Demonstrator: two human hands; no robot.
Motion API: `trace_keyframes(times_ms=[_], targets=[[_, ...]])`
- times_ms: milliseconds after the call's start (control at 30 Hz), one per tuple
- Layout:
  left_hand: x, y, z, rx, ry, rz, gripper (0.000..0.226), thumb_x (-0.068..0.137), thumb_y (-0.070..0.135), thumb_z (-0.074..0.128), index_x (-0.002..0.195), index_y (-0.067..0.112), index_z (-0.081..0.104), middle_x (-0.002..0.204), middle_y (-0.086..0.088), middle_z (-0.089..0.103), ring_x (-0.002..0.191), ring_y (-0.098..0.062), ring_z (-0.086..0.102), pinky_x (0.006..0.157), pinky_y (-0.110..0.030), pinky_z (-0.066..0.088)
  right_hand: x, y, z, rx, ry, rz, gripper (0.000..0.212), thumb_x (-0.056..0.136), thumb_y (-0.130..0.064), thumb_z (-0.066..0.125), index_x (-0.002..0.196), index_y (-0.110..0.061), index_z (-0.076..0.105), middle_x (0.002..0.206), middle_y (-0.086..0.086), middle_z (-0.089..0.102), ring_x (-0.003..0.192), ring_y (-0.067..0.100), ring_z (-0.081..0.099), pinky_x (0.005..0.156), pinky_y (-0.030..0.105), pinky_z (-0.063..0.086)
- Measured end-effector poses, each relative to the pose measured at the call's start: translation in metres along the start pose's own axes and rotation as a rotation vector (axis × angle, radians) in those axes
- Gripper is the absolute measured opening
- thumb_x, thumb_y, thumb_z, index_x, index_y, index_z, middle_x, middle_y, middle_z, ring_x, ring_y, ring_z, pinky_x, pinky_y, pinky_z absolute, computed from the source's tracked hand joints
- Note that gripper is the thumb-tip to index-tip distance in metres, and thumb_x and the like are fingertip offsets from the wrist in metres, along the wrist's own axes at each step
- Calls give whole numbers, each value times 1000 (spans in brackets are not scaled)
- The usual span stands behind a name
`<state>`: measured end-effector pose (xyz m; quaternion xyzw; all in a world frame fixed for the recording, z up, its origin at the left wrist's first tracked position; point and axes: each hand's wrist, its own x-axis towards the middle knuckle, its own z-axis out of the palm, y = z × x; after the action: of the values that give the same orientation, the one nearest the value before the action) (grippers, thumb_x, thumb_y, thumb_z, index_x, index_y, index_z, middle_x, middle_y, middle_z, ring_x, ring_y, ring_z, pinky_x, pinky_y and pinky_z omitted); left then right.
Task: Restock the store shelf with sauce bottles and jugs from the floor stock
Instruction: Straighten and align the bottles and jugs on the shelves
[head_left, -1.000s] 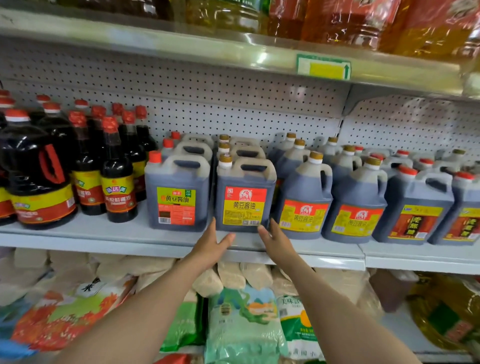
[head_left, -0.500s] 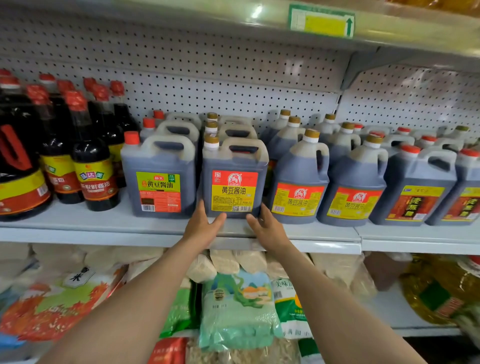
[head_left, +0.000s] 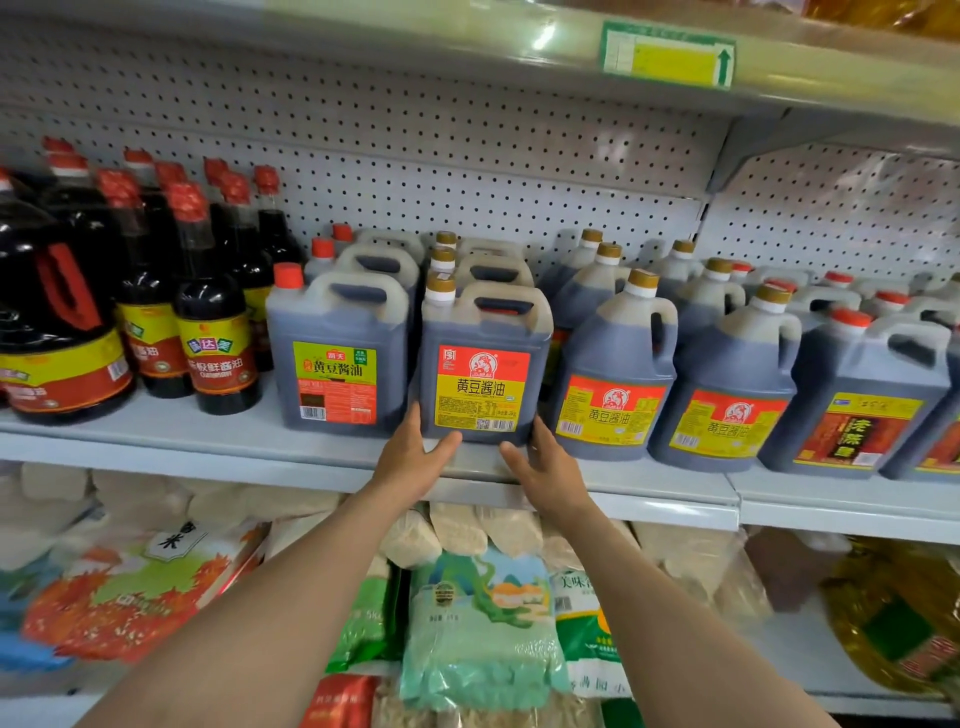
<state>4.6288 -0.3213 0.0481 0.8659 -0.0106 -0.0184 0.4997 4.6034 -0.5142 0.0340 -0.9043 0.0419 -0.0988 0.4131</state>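
Two hands frame one jug in my head view: left hand (head_left: 415, 460) and right hand (head_left: 545, 467), fingers fairly straight, press the lower corners of the square soy sauce jug (head_left: 483, 374) standing at the front of the shelf (head_left: 208, 441). Rows behind and beside it look full, so I judge restocking well along; floor stock isn't visible. Since a second ago both hands have closed in from just short of the jug to touching it.
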Motion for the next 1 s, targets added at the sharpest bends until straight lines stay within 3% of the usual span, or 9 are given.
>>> trace_keyframes(times_ms=[233,333,400,500,633,833,1000], targets=[[-22,9,-9,2,-76,-2,91,93,57,56,159,29,-1,166,4,11,151,-21,20,118,-37,24,-1,4,-2,119,9,44,76,98,-47,57,159,-16,24,158,4,39,142,23,43,114,37,36],[-42,-9,-30,39,-92,20,87,94,56,55,159,28,6,164,4,19,149,-20,24,116,-35,26,-13,3,1,90,29,25,72,99,-40,59,159,-16,26,157,5,41,142,24,43,111,35,37],[-50,-28,-57,7,-28,36,77,95,49,58,157,24,19,159,0,33,143,-17,36,112,-32,33,-24,1,8,-32,37,1,70,99,-39,58,158,-16,28,153,9,47,137,29,48,108,40,41],[-52,-57,-108,-45,180,13,54,95,34,63,143,16,46,132,-6,62,120,-17,59,90,-22,41,-42,-7,24,-164,112,7,64,100,-38,55,155,-11,34,140,16,55,128,35,53,99,43,45],[-48,-90,-173,-12,384,-12,41,95,33,64,131,14,55,109,-5,70,105,-21,64,82,-24,40,-60,-43,53,-218,206,31,55,101,-34,52,147,-6,43,129,16,62,127,35,49,99,43,43],[-20,-124,-245,-36,347,41,44,96,36,61,135,18,51,121,-3,66,113,-20,62,86,-31,48,-67,-149,139,-21,134,-153,37,103,-29,53,134,-11,61,130,7,67,123,27,58,99,37,45],[14,-142,-275,-127,111,108,60,98,31,60,151,21,34,147,-7,49,130,-19,52,77,-10,45,-50,-226,203,218,-27,-70,45,104,-35,52,144,-15,52,143,4,57,134,19,51,104,24,37]])
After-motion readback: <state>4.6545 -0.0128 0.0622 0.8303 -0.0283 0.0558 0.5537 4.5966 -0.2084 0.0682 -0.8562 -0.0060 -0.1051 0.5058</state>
